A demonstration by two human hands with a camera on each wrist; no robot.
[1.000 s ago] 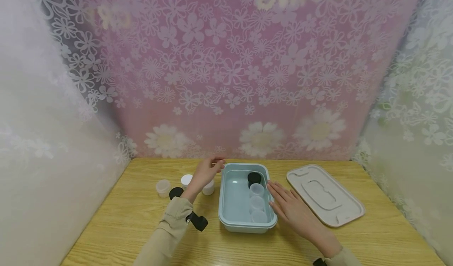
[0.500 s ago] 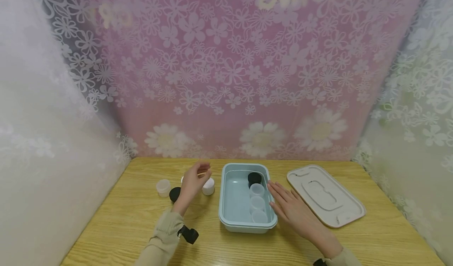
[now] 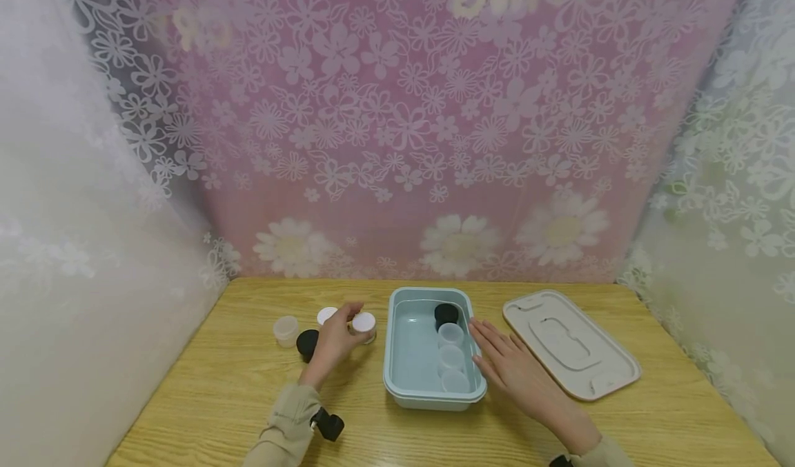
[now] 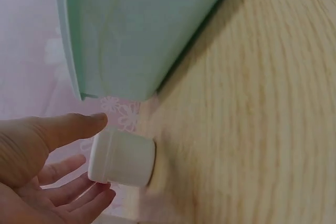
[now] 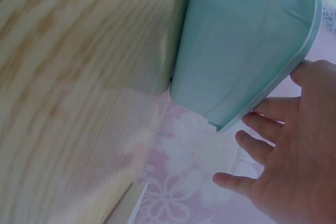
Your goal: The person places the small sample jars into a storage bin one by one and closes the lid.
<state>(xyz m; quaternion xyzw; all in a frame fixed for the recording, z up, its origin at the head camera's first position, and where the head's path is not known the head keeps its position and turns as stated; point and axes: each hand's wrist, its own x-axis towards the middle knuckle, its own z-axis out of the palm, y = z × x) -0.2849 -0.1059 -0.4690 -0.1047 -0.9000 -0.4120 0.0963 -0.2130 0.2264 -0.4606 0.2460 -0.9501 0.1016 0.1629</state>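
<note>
My left hand [image 3: 335, 339] reaches around a white lidded jar [image 3: 364, 325] that stands on the table left of the blue tub [image 3: 406, 392]. In the left wrist view, the thumb is on one side of the white jar [image 4: 123, 156] with a narrow gap, and the fingers lie along its other side. My right hand [image 3: 518, 374] rests with straight fingers against the tub's right rim. Inside the tub, a black-lidded jar [image 3: 446, 314] and several translucent jars [image 3: 450, 356] form a row along the right wall.
Left of the hand stand a second white-lidded jar [image 3: 326, 314], a black-lidded jar [image 3: 307, 343] and a translucent jar [image 3: 286, 331]. A pale lid [image 3: 571, 343] lies flat on the table [image 3: 205, 412] to the right. A flowered curtain [image 3: 397, 143] hangs behind.
My left hand has moved left and down from beside the tub's far-left corner to the white jar. The right hand has stayed against the tub.
</note>
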